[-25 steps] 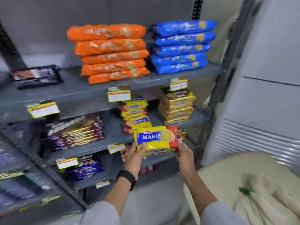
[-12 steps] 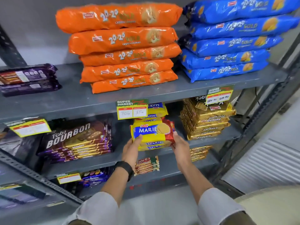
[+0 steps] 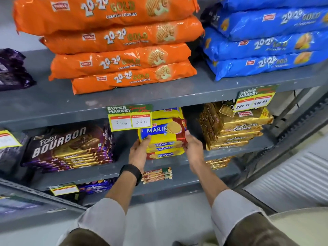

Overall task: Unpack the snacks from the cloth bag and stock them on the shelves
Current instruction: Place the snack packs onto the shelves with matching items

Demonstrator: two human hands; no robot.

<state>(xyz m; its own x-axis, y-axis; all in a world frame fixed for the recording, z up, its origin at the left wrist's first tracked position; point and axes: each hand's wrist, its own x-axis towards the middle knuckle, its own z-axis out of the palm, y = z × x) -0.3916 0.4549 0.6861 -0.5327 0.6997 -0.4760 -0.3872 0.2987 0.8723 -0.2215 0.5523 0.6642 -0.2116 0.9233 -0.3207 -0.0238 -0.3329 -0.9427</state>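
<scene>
- I have the Marie biscuit pack [image 3: 162, 132] gripped from both ends: my left hand [image 3: 139, 150] curls round its left end, thumb on top, and my right hand [image 3: 193, 148] clasps the red right end.
- The pack sits at the front of the middle shelf [image 3: 177, 161], on or just above the Marie stack [image 3: 166, 150]; I cannot tell whether its weight is down yet.
- To do this well, I would keep it level and square its edges with the packs beneath, label facing out.
- The price tag [image 3: 129, 117] hangs just above the pack's left corner, so I would slide in low to avoid knocking it.
- The gold Krackjack stack [image 3: 234, 128] stands close on the right; my right knuckles need to stay clear.
- I would let go only once the pack rests flat, since the glossy wrappers look slippery.
- The cloth bag is out of view.
</scene>
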